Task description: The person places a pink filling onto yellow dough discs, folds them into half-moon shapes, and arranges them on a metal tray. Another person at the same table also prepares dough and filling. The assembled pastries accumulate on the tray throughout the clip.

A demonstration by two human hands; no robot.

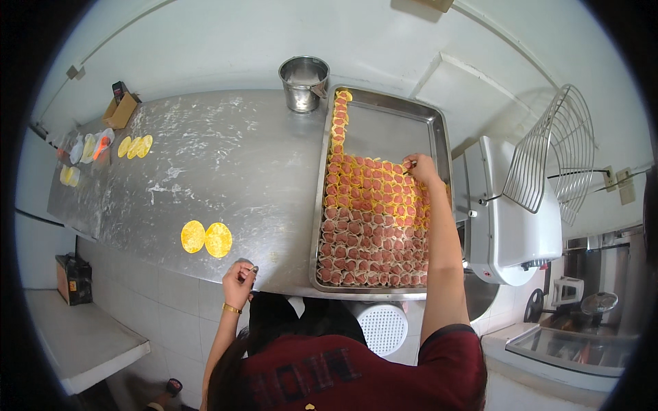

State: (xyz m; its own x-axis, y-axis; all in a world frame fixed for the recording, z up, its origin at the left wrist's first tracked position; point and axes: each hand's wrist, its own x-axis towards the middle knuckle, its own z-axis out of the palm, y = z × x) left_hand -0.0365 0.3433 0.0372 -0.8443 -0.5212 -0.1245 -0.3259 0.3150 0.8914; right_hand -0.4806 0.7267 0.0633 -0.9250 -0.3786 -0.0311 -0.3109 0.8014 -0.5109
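A large metal tray (394, 127) on the right of the table holds many rows of small open-topped meat dumplings (373, 195), some in yellow wrappers and the nearer ones in pale wrappers. My right hand (421, 168) reaches over the tray, thumb and fingers pinched on a dumpling at the far edge of the filled rows. Down at the table's front edge, my left hand (237, 279) is curled closed; a small shiny tip shows at its fingers, too little to name. Two round yellow wrappers (192, 237) lie side by side on the table, just beyond that hand.
A metal bucket (303, 85) stands behind the tray's left corner. More yellow wrappers (135, 146), a bowl with an orange-handled utensil (101, 145) and a cardboard box (122, 109) sit at the far left. White flour streaks the steel table (226, 157). Right of the tray is a white appliance (510, 212).
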